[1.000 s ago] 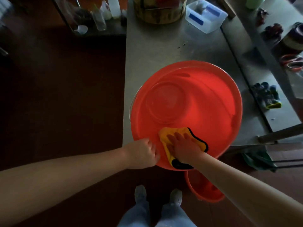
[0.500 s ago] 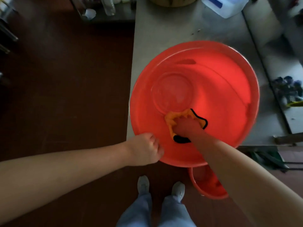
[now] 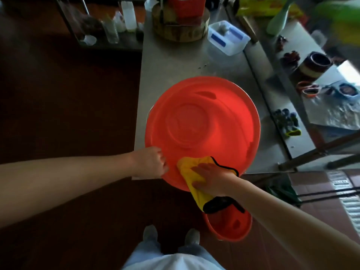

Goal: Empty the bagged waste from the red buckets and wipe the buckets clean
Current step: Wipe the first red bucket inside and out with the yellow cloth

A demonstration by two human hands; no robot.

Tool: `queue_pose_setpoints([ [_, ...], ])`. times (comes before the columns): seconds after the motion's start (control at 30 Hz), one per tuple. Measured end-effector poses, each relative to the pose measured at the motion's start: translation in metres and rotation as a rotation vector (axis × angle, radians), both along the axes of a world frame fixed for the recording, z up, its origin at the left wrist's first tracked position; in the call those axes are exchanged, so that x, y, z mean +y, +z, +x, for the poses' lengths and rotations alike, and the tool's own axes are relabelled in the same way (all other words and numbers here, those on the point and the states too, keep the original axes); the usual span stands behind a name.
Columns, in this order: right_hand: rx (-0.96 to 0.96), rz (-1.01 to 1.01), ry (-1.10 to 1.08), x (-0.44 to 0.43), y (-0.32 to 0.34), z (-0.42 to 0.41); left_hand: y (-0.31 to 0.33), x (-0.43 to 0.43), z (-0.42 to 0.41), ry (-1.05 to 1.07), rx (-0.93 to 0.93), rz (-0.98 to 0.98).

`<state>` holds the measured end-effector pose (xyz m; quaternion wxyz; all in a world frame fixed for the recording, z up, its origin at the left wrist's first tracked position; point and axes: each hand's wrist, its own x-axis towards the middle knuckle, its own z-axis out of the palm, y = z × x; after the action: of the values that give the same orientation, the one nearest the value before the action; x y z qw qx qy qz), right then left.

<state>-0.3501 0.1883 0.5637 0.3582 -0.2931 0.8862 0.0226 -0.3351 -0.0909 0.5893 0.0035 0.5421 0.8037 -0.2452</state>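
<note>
Our left grip (image 3: 153, 162) curls round the red bucket (image 3: 202, 121) at its near rim to steady it; our right grip (image 3: 212, 178), spread flat, presses the yellow cloth (image 3: 190, 169) there.

- No word, number or brand can be read anywhere from here.
- The yellow-green box (image 3: 259, 6) at the far end of the counter has printing on it, but it is too blurred to make out.
- The clear plastic container (image 3: 236, 42) has blue patches on its lid; no lettering shows on them.
- The red carton (image 3: 185, 8) on the round wooden block is too dim and soft to show any writing.
</note>
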Motion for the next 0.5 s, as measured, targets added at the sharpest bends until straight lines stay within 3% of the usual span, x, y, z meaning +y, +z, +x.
queue_pose_setpoints([
  [0.1,-0.061,-0.017,0.035,0.018,0.02,0.004,0.01,-0.007,-0.015,-0.031,0.011,-0.045],
  [0.23,0.059,0.007,0.186,0.032,0.036,0.001,0.03,-0.019,-0.042,-0.047,-0.038,-0.125],
  [0.4,0.185,0.046,0.224,0.027,0.038,-0.001,0.052,-0.03,-0.064,-0.11,0.034,0.02],
  [0.5,0.204,0.018,0.231,0.021,0.029,0.006,0.054,-0.026,-0.057,-0.025,0.082,-0.027],
])
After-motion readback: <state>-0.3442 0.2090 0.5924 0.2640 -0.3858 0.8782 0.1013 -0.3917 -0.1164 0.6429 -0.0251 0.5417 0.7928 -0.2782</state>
